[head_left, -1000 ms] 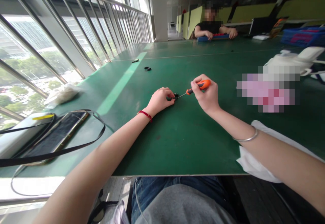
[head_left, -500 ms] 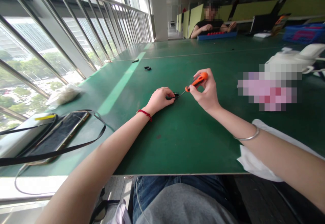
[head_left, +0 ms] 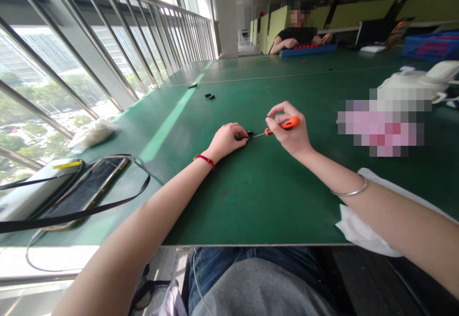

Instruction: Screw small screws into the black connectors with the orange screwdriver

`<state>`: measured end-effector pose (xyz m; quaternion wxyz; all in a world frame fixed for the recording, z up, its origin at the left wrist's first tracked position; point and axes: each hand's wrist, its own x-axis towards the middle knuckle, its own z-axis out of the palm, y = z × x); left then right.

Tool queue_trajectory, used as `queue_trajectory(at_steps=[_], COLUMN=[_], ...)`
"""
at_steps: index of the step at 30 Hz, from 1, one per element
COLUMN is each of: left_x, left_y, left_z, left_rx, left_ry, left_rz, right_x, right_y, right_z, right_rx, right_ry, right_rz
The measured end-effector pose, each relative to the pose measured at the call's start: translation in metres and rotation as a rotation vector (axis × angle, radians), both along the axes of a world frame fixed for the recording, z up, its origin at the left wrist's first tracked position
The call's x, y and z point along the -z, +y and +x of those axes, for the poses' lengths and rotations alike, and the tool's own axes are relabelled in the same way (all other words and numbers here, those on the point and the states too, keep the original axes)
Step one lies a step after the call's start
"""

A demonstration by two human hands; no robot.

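My left hand (head_left: 231,140) rests on the green table, its fingers closed on a small black part (head_left: 249,134) that I cannot identify more closely. My right hand (head_left: 291,132) holds an orange-and-black screwdriver (head_left: 290,123) by its handle, to the right of the part. The thin metal shaft points left, lying nearly level, and its tip meets or almost meets the black part. Whether the tip is seated in it is too small to tell. Farther off lie small black pieces (head_left: 210,96) and one more black piece (head_left: 192,85).
A phone (head_left: 88,189) with a black strap and a white box lie at the left, near a plastic bag (head_left: 92,134). White tissue (head_left: 369,232) sits under my right forearm. A white object (head_left: 405,84) stands at right. Across the table, a person sits behind a blue tray (head_left: 308,50).
The screwdriver's handle has dropped lower and shifted right, so the shaft lies flatter. My right fingers have changed their hold on it. My left hand stays in place with the black part.
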<state>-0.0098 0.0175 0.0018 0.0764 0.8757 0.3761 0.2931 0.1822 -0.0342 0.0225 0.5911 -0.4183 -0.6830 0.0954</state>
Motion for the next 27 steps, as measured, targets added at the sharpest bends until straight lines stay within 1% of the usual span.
queue_trajectory(at_steps=[2, 7, 12, 16, 18, 20, 22, 25, 27], left_x=[0.0, 0.0, 0.0, 0.0, 0.0, 0.0, 0.001, 0.002, 0.003], left_y=[0.0, 0.0, -0.001, -0.002, -0.002, -0.002, -0.002, -0.002, -0.001], left_z=[0.0, 0.0, 0.0, 0.0, 0.0, 0.0, 0.0, 0.001, 0.001], left_rx=[0.001, -0.004, -0.013, -0.021, -0.022, -0.026, -0.032, -0.038, -0.048], left_ry=[-0.008, -0.011, -0.006, -0.005, -0.001, 0.006, 0.011, 0.008, 0.001], left_rz=[-0.009, -0.019, -0.011, -0.012, -0.009, -0.005, -0.003, 0.007, 0.018], right_x=[-0.001, 0.0, 0.0, -0.001, 0.0, 0.0, -0.001, -0.008, -0.017], right_y=[-0.002, -0.001, 0.0, -0.001, -0.002, -0.002, -0.002, -0.003, -0.006], right_z=[-0.001, 0.0, 0.001, 0.0, 0.0, 0.0, -0.001, -0.004, -0.008], right_rx=[0.008, -0.008, 0.007, -0.016, -0.037, -0.064, -0.06, 0.012, 0.012], right_ry=[-0.02, 0.025, -0.028, -0.012, -0.005, -0.078, -0.21, -0.41, -0.52], right_rz=[-0.018, 0.102, -0.014, 0.068, 0.061, 0.018, 0.031, 0.19, 0.336])
